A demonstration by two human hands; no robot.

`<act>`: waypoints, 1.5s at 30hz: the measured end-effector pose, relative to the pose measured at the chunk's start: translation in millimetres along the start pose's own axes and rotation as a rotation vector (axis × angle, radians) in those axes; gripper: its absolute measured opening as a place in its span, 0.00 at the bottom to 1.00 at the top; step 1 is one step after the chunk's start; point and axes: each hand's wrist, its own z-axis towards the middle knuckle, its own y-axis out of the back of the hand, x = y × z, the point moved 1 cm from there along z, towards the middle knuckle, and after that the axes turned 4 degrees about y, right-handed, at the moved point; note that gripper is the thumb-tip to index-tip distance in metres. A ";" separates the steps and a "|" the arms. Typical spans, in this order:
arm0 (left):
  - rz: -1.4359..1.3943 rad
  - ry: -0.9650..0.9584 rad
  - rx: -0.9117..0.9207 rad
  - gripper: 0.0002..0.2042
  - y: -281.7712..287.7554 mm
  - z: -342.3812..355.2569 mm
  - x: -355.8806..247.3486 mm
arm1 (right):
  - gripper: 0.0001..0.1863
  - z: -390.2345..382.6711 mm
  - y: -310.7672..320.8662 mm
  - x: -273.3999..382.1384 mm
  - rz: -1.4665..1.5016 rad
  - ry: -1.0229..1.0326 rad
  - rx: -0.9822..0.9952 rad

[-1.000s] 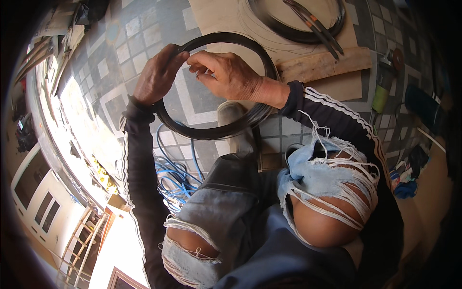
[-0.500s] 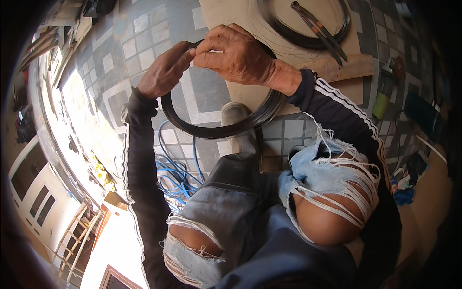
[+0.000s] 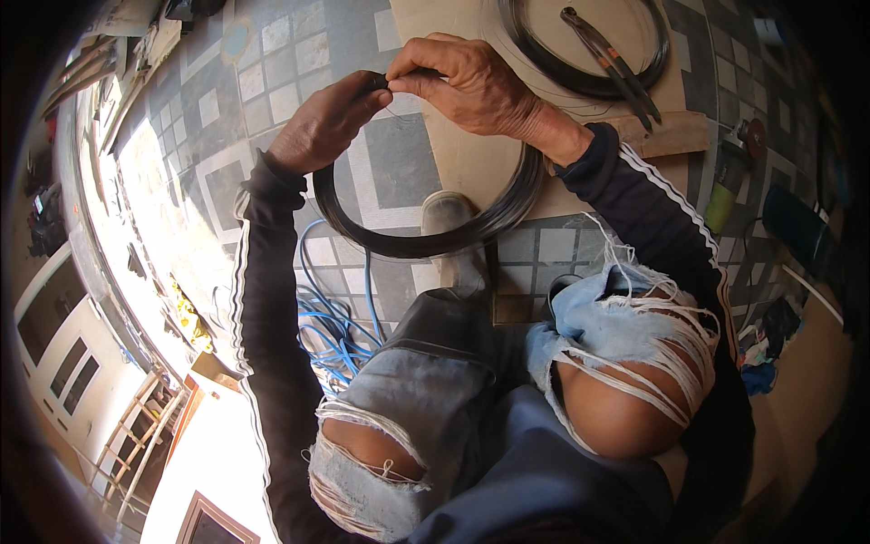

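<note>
Gray tiles [image 3: 282, 102] lie under the black wire ring [image 3: 426, 243], which looks all wound up. At the ring's top, the left hand [image 3: 324, 122] is closed around it and the right hand [image 3: 471, 86] pinches it, finger to thumb. I can't tell if it is tied.

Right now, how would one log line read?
left hand: grips wire coil | right hand: pinches close beside left hand | nearby: pliers lying across second coil, wooden board
</note>
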 end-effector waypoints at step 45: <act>0.101 -0.164 -0.266 0.09 -22.6 4.5 -22.9 | 0.09 -47.4 14.7 35.6 -0.393 0.146 -0.144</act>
